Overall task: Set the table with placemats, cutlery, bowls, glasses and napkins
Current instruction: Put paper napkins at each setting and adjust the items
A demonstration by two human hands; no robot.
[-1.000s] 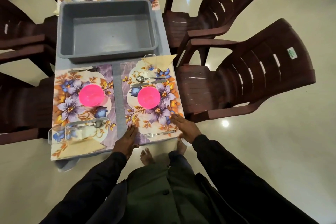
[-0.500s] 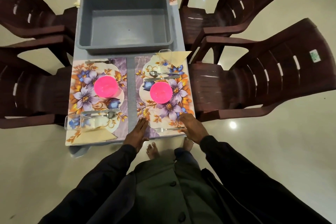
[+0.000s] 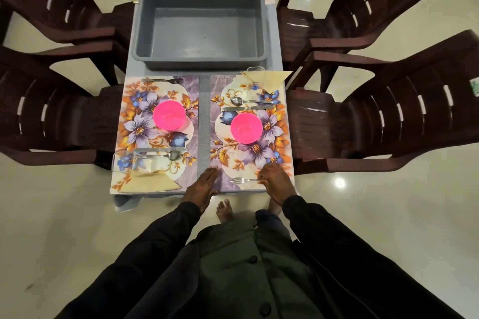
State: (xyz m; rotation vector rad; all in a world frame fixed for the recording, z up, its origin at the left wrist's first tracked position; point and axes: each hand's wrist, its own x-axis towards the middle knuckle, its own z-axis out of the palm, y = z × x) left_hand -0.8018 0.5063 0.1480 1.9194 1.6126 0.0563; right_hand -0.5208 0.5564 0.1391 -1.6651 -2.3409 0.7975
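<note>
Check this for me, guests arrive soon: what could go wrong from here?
1. The glass on the near-left placemat sits by the outer edge of the table; a nudge from the chair beside it could tip it off.
2. The left hand and right hand both rest on the near-right placemat; shifting it might slide the fork or pink bowl.
3. The grey tub fills the table's middle, leaving little room for serving.
</note>
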